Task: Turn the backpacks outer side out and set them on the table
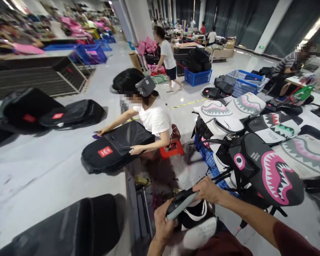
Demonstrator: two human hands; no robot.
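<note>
Low at the front, my left hand [162, 221] grips one end of a curved grey-and-black padded edge [182, 206]. The fingers of my right hand [207, 190] pinch its other end, to the upper right. This edge seems to belong to a black-and-white backpack [201, 233] resting at my lap, with a white loop handle [198, 216] showing beneath. Much of the bag is hidden by my hands and the picture's bottom. Close to my right forearm lies a dark grey backpack [277, 177] with a pink shark-mouth print.
Along the left runs a white table [37, 181] bearing several black bags. A co-worker [154, 117] on a red stool [172, 149] handles a black bag with a red label [105, 152]. Shark-print backpacks [220, 113] are piled at right, near blue crates [198, 76].
</note>
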